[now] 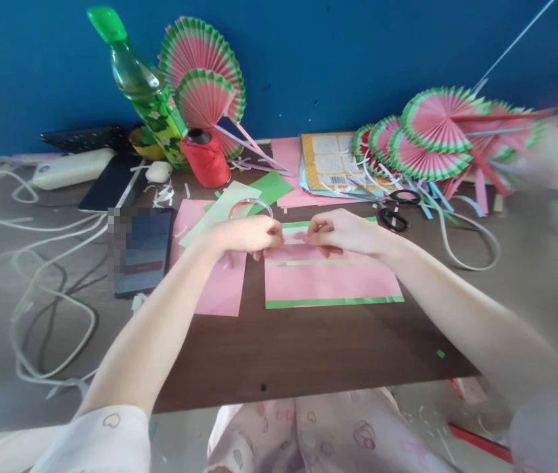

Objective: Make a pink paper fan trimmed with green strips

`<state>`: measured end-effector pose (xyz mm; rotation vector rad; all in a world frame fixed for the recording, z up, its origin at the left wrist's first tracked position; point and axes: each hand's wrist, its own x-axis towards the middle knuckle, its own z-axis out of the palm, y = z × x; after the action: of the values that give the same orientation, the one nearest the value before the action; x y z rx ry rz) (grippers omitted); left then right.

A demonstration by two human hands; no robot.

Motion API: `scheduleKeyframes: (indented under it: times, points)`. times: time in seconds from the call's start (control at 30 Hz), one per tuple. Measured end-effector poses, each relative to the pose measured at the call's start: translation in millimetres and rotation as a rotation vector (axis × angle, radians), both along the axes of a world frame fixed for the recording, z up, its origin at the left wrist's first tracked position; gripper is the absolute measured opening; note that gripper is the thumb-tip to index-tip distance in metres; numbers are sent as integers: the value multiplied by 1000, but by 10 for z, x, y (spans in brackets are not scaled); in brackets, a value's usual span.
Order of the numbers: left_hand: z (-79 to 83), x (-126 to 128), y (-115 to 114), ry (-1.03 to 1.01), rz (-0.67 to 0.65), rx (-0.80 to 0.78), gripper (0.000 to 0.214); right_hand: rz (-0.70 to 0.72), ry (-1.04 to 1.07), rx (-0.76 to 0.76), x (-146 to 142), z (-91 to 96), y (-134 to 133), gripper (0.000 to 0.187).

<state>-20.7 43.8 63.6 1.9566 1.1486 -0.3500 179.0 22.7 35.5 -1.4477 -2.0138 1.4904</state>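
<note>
Pink paper with green bands along its edges (pixel 333 282) lies flat on the brown table, crossed by a thin pale strip near its middle. Over its far part, a narrow white strip (pixel 295 234) spans the gap between my hands. My left hand (pixel 259 235) pinches the strip's left end near the paper's far left corner. At the other end, the fingers of my right hand (pixel 334 231) are closed in a pinch. Whether the strip touches the paper, I cannot tell. Just behind my left hand is a ring that looks like a tape roll (pixel 251 201), partly hidden.
More pink sheets (pixel 217 289) lie left, beside a phone (pixel 144 253) and white cables (pixel 18 315). Behind stand a green bottle (pixel 148 98), a red spool (pixel 206 157) and pleated paper fans (pixel 205 72). Black-handled scissors (pixel 394 219) and more fans (pixel 436 125) are right.
</note>
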Motion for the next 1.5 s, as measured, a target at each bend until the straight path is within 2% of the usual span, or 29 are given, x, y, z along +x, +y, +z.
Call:
scheduleKeyframes:
  times: [0.23,0.4,0.5,0.63,0.77,0.97,1.27,1.4,1.5]
  points:
    - [29,-79,37,38,-40,-35,14,59,-127,70,-56,53,-80,26]
    - [-17,-59,32,51,-17,-81,18,68,-105,-30,-91,53,-125,15]
    - [-13,-28,11,100,-12,-16,24,54,-89,-66,-90,53,-125,15]
    - [13,40,-49,168,-18,139,29,42,-106,-22,-72,35,-107,21]
    - [-19,86,-84,174,-45,188,30,43,-123,12,-57,6,-86,26]
    - [-68,76,-55,189,-57,173,30,44,-143,60,-49,-24,-67,29]
    - [-13,93,-74,194,-52,146,30,55,-173,93,-36,-49,-55,24]
    - [32,49,-50,157,-35,63,24,62,-180,93,-36,-32,-52,20]
    - [55,-6,-16,146,-76,-14,21,88,-190,94,-49,-18,-64,19]
